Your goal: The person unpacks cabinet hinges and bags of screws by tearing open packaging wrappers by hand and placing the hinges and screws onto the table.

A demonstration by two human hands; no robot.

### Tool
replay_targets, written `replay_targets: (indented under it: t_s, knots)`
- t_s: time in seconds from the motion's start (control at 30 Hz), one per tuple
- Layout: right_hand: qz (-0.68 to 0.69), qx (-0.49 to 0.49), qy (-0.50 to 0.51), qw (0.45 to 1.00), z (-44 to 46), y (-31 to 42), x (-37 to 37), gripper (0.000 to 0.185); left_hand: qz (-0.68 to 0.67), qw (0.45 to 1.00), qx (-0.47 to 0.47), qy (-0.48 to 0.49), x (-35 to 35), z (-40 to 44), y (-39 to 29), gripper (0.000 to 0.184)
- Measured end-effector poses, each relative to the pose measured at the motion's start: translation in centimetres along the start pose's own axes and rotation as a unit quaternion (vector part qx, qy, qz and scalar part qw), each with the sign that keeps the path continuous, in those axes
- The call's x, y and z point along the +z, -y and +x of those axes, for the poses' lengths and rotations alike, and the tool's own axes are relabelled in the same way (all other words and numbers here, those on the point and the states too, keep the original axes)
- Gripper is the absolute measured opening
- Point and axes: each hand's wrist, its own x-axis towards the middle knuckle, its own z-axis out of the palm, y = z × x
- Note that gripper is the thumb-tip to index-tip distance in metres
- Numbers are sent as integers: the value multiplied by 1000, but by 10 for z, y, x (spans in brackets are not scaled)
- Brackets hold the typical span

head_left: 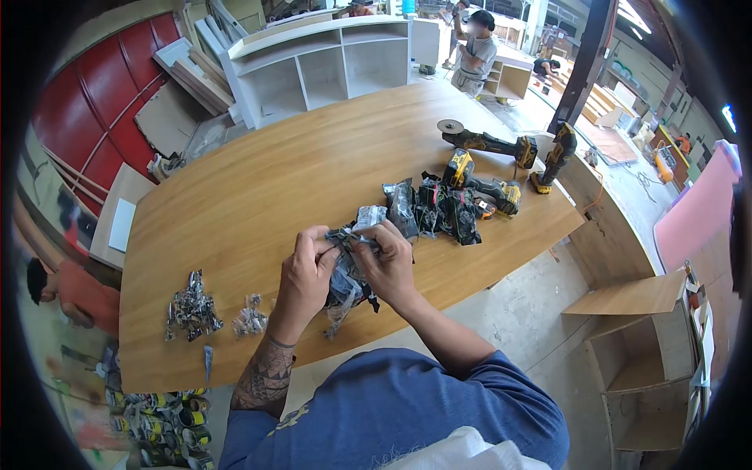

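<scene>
Over the near part of the wooden table (258, 196), my left hand (308, 266) and my right hand (387, 262) meet with fingers pinched. Between the fingertips is a small plastic packet (341, 235) with something dark or metallic in it; its contents are too small to make out. Crumpled clear plastic bags (345, 286) lie just under my hands. Beyond them sit a silvery packet (371, 215) and several black plastic packets (457, 213). To the left are a pile of shiny metal hardware (193, 307) and a smaller heap of clear little bags (250, 316).
At the table's right end lie an angle grinder (486, 144), a cordless drill (495, 193) and another upright power tool (556, 160). A white shelf cabinet (321, 74) stands behind the table. One person (475, 55) stands at the back, another (78, 294) at left.
</scene>
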Motion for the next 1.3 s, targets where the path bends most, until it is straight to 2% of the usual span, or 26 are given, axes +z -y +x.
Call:
replay_targets:
  t_s: [0.13,0.23,0.37,0.47,0.6,0.73,0.97,1.13,1.3]
  knots:
    - [-24,-29,-22,999,-4,3,10,14,-54,998,-40,9,-6,-2,5,26]
    - [-33,-30,-23,999,-8,5,13,17,-25,996,-63,56,-10,1,7,12]
    - [-54,-24,-12,998,-12,7,14,20,-37,997,-35,53,-4,6,21,13]
    - [-72,-41,-16,996,-13,3,16,21,-78,992,-79,62,-2,11,16,15]
    - [-114,-82,-21,990,-11,-7,15,20,-97,984,-94,117,-2,18,16,18]
    - [-127,-67,-24,989,-7,-8,9,18,-104,980,-70,157,-3,21,20,21]
    - [-147,-91,-7,985,-3,-9,8,18,-83,984,-70,141,2,31,16,29]
    - [-160,-93,-22,982,-4,-11,13,18,-4,995,-25,94,13,33,19,32]
    - [-177,-71,-46,981,-7,-12,17,17,49,995,22,78,23,30,25,27]
